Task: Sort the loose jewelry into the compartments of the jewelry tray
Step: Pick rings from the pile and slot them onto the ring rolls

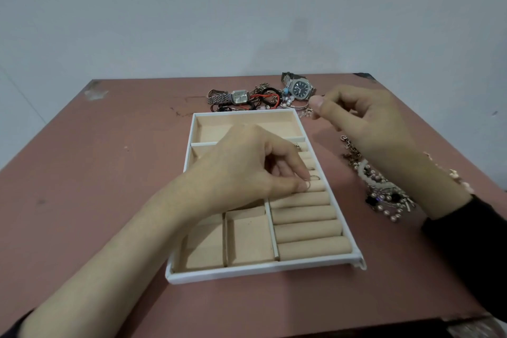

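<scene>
The left hand [247, 170], over the white rectangular tray lined in beige velvet [247, 273], pinches a thin metal ring [309, 185] against the tray's beige ring rolls [304, 212]. Beside the tray, the right hand [365, 115] curls near loose pearl-beaded jewelry [384, 189]; whether it holds anything cannot be told.

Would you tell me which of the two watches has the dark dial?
The watch nearest the right hand; the other watch has a pale rectangular face.
</scene>
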### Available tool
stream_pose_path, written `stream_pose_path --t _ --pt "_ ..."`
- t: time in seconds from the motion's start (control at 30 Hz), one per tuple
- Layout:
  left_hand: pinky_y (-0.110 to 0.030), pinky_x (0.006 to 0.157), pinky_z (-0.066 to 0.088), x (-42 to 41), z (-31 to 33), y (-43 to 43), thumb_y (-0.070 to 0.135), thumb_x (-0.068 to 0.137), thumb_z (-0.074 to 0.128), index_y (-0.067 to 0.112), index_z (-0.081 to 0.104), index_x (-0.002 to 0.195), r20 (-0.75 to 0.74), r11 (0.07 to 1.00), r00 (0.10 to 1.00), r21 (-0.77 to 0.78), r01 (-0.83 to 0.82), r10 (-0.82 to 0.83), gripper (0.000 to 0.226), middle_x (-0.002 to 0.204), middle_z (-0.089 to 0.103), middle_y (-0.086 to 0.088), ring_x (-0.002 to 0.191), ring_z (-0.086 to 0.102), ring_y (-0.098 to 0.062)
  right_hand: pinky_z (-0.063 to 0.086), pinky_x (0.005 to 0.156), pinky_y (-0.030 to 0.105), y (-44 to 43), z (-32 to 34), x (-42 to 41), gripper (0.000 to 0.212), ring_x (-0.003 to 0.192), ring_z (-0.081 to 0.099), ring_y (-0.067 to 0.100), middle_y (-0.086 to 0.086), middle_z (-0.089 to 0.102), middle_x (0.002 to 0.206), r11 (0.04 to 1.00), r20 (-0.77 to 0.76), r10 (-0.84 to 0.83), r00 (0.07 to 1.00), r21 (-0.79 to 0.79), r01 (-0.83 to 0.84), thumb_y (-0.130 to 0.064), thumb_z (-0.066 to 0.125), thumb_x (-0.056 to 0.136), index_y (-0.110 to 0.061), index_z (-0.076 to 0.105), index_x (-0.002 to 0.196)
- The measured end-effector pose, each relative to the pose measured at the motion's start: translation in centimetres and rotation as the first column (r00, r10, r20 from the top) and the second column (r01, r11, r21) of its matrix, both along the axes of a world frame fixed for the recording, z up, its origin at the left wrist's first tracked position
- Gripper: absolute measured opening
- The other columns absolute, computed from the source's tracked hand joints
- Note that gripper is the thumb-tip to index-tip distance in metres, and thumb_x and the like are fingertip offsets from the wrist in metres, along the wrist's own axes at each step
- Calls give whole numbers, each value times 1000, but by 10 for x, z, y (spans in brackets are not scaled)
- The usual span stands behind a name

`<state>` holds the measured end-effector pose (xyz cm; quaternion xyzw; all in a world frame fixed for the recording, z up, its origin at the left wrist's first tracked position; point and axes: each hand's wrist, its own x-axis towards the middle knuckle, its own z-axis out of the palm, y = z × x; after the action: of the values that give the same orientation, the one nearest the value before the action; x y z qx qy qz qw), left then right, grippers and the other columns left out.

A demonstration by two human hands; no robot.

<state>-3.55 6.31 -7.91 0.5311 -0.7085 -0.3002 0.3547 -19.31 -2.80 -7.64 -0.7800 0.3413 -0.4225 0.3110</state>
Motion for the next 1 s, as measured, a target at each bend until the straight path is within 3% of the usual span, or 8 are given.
stream_pose_path --t 0.17,0.27,0.47,0.63,0.7,0.77,0.87,1.0 --pt "-24 61 52 0 1 0 13 71 78 17 77 75 90 999 996 -38 7 -3 6 68 71 3 60 58 -7 27 47 10 -1 1 0 26 49 32 4 0 38 54 1000 24 1 1000 3 -1 -27 62 88 -13 61 66" --pt "-24 60 50 2 1 0 12 72 76 20 77 76 138 997 990 -70 23 -13 9 69 69 4 63 59 -8 27 43 7 0 2 1 25 45 31 3 2 37 54 1000 25 2 1000 15 -2 -25 61 88 -8 62 70" --pt "-31 70 48 2 -1 0 26 68 65 28 77 76 227 995 974 -97 38 -15 14 72 68 6 73 58 -9 25 44 11 -1 1 0 26 45 30 5 0 37 53 1000 2 5 1000 12 -5 -28 61 88 -8 64 71" --pt "-24 66 46 4 -2 -1 27 67 65 30 77 76 252 994 968 -103 48 -20 15 69 66 8 72 55 -7 27 46 11 -6 0 0 25 48 32 5 3 40 56 999 5 -13 1000 33 13 -29 61 88 -12 64 70" --pt "-20 65 44 5 -2 -1 29 68 65 31 77 77 264 992 964 -113 50 -19 15 69 66 9 73 54 -7 31 50 17 -11 0 -2 24 55 35 12 11 42 61 998 25 -40 999 47 38 -29 61 89 -18 64 67" --pt "-15 64 41 5 -1 0 32 71 65 31 76 81 246 993 969 -108 40 -12 15 70 65 13 74 53 -5 33 54 22 -18 1 -7 24 58 37 15 13 46 65 993 42 -96 994 65 94 -29 60 90 -20 64 68" --pt "-9 60 35 5 1 -3 31 75 64 26 75 83 154 991 987 -130 -34 54 15 68 62 13 70 52 -3 38 58 23 -33 0 -19 20 60 44 11 2 51 64 972 21 -225 974 69 223 -30 60 89 -20 63 71" --pt "-7 59 35 -2 7 -13 19 80 70 24 74 78 95 963 974 -197 -184 205 7 67 66 10 63 52 4 47 66 29 -54 -7 -37 11 66 53 12 -7 57 68 933 -194 -347 918 29 359 -29 61 87 -22 65 80"
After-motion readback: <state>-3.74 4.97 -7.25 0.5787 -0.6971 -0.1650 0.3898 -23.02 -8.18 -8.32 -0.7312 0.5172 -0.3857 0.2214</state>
